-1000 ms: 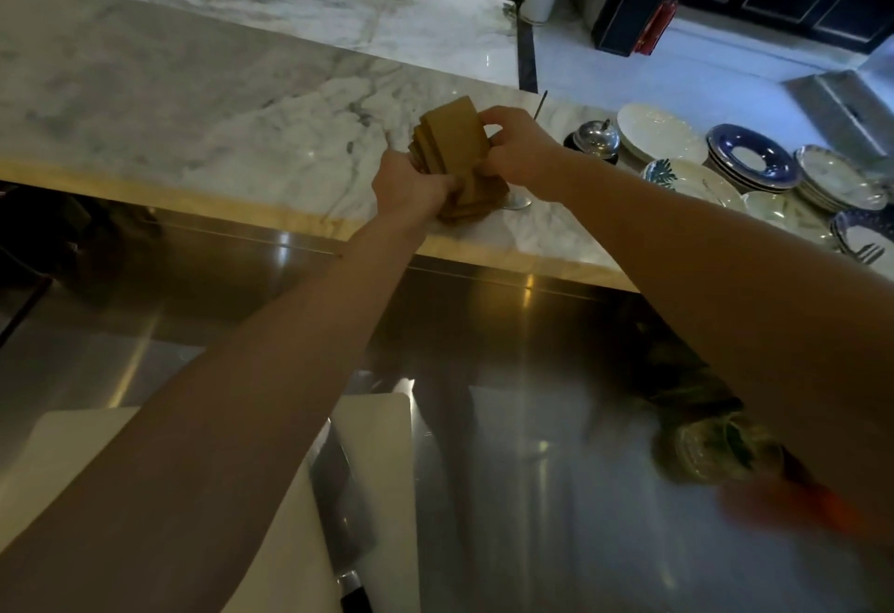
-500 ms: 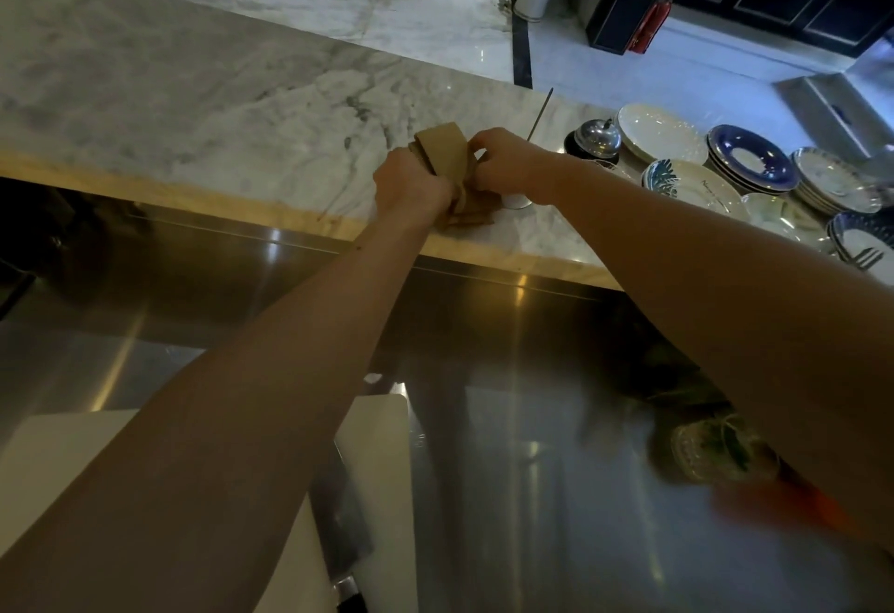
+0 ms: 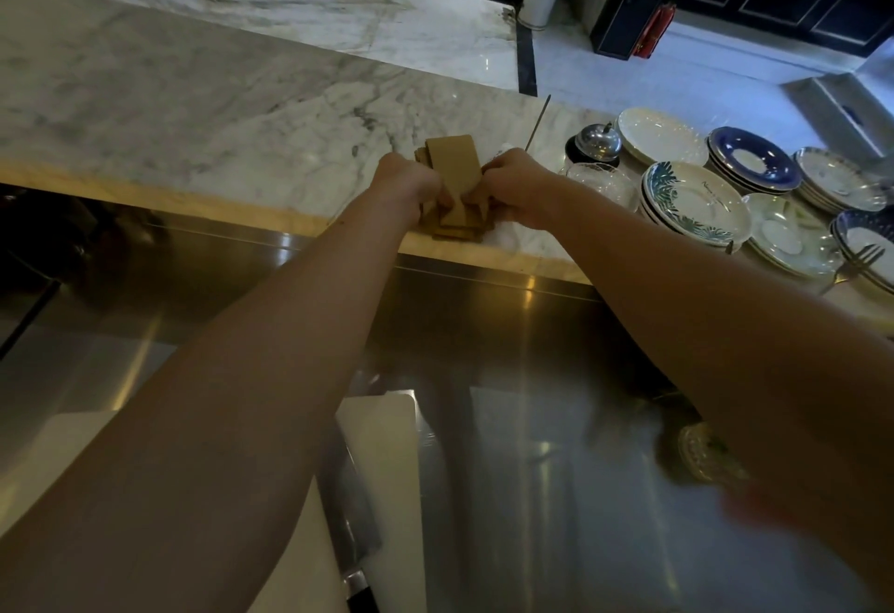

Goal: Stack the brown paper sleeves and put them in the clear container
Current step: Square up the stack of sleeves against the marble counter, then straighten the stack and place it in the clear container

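A bundle of brown paper sleeves (image 3: 454, 167) stands tilted on the marble counter (image 3: 203, 109) near its front edge. My left hand (image 3: 405, 182) grips the bundle from the left and my right hand (image 3: 514, 183) grips it from the right. More sleeves (image 3: 457, 228) lie flat under the bundle at the counter's edge. A clear glass container (image 3: 602, 183) sits just right of my right hand, partly hidden by my wrist.
Stacks of patterned plates (image 3: 696, 199) and a fork (image 3: 851, 262) fill the counter's right end, with a metal bell (image 3: 600, 143) behind. A white cutting board (image 3: 382, 457) and a knife (image 3: 353, 540) lie on the steel worktop below.
Both hands have lowered the sleeve bundle from above the counter down onto the flat sleeves and squeezed it closer together.
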